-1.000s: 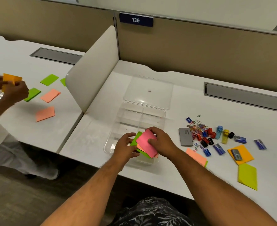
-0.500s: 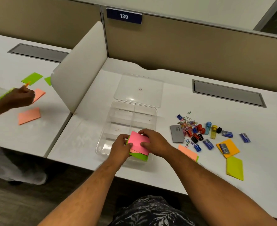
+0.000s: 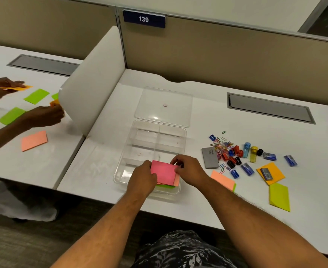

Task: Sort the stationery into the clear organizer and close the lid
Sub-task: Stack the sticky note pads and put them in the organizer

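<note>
A clear organizer with several compartments lies open on the white desk, its clear lid flat behind it. Both hands hold a stack of sticky notes, pink on top with salmon and green beneath, low over the organizer's near right compartment. My left hand grips the stack's left edge; my right hand pinches its right edge. To the right lie a pile of paper clips, small sharpeners, a grey case, and salmon, orange and yellow-green note pads.
A white divider panel stands left of the organizer. Beyond it another person's hands handle green and salmon notes on the neighbouring desk. A grey cable hatch sits at the back right. The desk's front edge runs just under the organizer.
The note stack has been squared up and lowered toward the near compartment. The other person's hands have moved among their notes.
</note>
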{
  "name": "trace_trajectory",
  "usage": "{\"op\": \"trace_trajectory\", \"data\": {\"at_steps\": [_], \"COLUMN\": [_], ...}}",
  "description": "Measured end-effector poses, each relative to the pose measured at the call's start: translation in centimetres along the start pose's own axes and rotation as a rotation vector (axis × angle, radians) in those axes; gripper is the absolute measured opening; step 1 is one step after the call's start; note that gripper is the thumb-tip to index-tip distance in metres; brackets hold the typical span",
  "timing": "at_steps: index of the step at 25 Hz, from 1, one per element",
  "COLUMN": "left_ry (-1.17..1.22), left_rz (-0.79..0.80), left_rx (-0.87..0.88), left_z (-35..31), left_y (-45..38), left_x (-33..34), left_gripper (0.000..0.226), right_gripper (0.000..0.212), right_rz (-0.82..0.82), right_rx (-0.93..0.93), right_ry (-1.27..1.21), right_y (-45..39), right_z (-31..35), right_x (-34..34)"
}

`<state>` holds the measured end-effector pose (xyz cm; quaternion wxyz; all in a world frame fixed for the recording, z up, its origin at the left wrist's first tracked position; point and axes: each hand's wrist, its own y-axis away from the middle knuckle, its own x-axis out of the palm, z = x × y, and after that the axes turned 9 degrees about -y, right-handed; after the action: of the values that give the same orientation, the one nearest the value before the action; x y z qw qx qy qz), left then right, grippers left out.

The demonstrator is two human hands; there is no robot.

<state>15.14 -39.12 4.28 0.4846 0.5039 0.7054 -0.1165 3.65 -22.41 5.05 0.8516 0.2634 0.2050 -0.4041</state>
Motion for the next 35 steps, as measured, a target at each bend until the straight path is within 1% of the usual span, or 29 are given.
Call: {"op": "trace_trajectory", "data": {"at_steps": [2, 4, 8, 12, 16, 17, 19, 21, 23, 25, 27, 29, 31, 35], "left_ry": [-0.141, -0.173, -0.175, -0.110, -0.069, -0.055, -0.027, -0.027, -0.075, -0.135, -0.178, -0.171, -0.145, -0.193], "left_rz": [-0.043, -0.055, -0.053, -0.049, -0.015, -0.016, -0.027, -0.074, -0.170, -0.227, -0.211, -0.143, -0.063, -0.015], "left_rx": [0.025, 0.012, -0.015, -0.015, 0.002, -0.001, -0.007, 0.008, 0.065, 0.150, 0.237, 0.317, 0.408, 0.557], "left_z": [0.0, 0.2, 0.7, 1.2, 1.5, 1.5, 1.6, 1.3, 0.4, -1.2, -3.1, -4.9, -6.9, -11.4], "left_y": [-0.4, -0.9, -1.5, -1.3, -1.1, -1.0, -0.8, -0.5, -0.2, -0.2, -0.2, -0.4, -0.2, 0.1], "left_x": [-0.4, -0.8, -1.0, -0.5, 0.1, 0.3, 0.4, 0.4, 0.3, 0.0, 0.0, 0.7, 1.9, 5.5], "left_gripper": [0.023, 0.024, 0.023, 0.024, 0.029, 0.029, 0.031, 0.035, 0.037, 0.036, 0.032, 0.027, 0.023, 0.020], "right_gripper": [0.029, 0.030, 0.029, 0.022, 0.031, 0.031, 0.029, 0.026, 0.022, 0.019, 0.017, 0.016, 0.015, 0.016], "right_rz": [0.001, -0.005, -0.001, -0.020, 0.033, 0.034, 0.005, -0.053, -0.110, -0.150, -0.202, -0.256, -0.302, -0.331], "right_rx": [-0.007, -0.019, -0.003, -0.047, -0.151, -0.182, -0.202, -0.162, -0.104, -0.083, -0.080, -0.045, 0.032, 0.207], "right_ry": [0.039, 0.088, 0.185, 0.331, 0.631, 0.675, 0.616, 0.451, 0.312, 0.228, 0.162, 0.112, 0.085, 0.081], "right_y": [0.1, 0.0, -0.1, 0.3, 0.2, 0.3, 0.4, 0.7, 0.9, 1.4, 2.4, 3.5, 4.7, 7.4], "right_z": [0.0, 0.1, -0.3, -1.0, -1.0, -1.0, -1.3, -1.6, -2.0, -2.8, -3.7, -4.9, -6.4, -10.0], "right_x": [0.0, 0.2, 0.3, 0.6, 1.3, 1.4, 1.5, 1.1, 0.4, -0.5, -1.5, -2.8, -4.3, -8.1]}}
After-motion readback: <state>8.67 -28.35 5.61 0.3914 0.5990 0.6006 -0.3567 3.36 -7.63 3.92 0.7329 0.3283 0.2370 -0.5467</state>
